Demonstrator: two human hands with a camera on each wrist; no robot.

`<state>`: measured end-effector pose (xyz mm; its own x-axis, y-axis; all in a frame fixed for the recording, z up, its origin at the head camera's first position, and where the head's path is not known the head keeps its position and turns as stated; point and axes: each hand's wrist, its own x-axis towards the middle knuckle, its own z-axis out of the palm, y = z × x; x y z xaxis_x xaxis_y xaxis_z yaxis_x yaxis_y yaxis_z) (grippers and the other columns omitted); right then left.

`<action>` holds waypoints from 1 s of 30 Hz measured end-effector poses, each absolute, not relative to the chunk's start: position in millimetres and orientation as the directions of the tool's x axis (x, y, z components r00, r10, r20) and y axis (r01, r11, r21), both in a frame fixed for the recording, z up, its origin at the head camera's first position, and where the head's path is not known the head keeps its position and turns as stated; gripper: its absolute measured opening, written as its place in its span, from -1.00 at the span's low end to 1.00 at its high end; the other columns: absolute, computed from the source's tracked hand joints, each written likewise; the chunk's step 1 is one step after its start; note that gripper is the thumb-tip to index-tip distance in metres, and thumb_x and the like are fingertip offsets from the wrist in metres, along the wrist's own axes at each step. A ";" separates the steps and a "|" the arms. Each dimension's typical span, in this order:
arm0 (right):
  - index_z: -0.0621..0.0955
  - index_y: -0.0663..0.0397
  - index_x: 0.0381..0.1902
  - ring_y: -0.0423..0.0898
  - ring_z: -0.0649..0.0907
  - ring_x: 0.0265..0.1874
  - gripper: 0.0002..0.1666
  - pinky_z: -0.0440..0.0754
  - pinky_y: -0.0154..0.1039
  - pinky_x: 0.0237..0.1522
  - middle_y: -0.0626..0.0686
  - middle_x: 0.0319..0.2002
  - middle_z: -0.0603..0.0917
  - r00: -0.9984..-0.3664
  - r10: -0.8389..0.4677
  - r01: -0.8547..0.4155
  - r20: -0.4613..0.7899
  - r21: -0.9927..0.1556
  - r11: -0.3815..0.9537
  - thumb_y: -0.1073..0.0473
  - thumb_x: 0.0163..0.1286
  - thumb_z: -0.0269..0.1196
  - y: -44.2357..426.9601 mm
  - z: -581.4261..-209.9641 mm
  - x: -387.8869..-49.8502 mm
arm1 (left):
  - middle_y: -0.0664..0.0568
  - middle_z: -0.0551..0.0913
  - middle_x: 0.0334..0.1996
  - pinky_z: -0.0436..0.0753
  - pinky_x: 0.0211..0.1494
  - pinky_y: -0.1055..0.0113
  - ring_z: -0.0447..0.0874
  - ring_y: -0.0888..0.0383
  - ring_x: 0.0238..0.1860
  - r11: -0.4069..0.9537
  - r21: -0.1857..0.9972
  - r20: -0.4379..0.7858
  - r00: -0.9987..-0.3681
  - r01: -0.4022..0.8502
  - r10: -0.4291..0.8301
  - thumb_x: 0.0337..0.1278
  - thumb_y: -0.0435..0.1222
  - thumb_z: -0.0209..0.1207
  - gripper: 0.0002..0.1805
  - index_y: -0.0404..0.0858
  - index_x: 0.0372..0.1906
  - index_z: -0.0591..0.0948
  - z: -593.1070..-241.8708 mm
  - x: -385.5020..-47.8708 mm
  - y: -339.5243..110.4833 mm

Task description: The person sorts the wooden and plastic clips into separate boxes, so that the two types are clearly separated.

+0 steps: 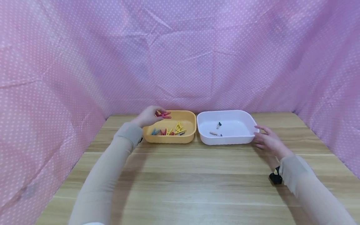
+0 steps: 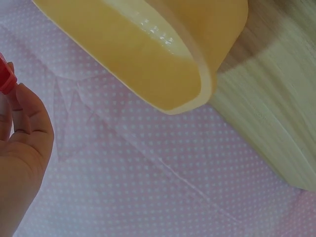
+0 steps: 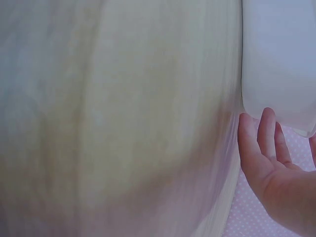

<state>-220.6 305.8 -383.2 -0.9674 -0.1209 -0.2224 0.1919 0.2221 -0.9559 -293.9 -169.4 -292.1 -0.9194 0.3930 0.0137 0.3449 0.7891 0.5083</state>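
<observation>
Above the left part of a yellow plastic bin [image 1: 168,139], my left hand [image 1: 148,116] pinches a red clothespin [image 1: 164,115] between thumb and fingers. In the left wrist view only one end of that pin shows at the edge. Lying in the yellow bin are several plastic clothespins, among them yellow ones [image 1: 178,126], a blue one [image 1: 155,132] and red ones. My right hand [image 1: 268,140], fingers spread and nearly straight, is at the right end of a white bin [image 1: 225,141], its fingertips at the wall. Small wooden clothespins [image 1: 214,133] with dark ends lie inside the white bin.
Both bins stand side by side near the back edge of the wooden table [image 1: 180,181]. Pink dotted cloth [image 1: 185,62] hangs behind the table and along its sides. A small black object [image 1: 276,177] is at the right wrist.
</observation>
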 end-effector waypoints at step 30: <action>0.11 0.13 0.38 -0.35 0.61 -0.27 -0.32 0.64 -0.33 -0.14 -0.12 -0.20 0.53 -0.971 -0.095 0.196 -0.218 -0.960 0.201 0.03 0.44 0.07 306.0 -384.7 -222.1 | -0.15 0.61 0.00 0.53 0.13 0.13 0.56 -0.03 0.01 0.683 0.620 0.064 -0.893 0.386 0.446 0.16 -0.31 0.23 -0.64 -0.33 0.06 0.56 -295.6 -289.5 -160.7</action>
<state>-222.1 306.0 -384.7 -0.9713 -0.0953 -0.2177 0.1955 0.2006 -0.9600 -289.5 -160.7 -295.6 -0.8925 0.4465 0.0636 0.3860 0.6833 0.6198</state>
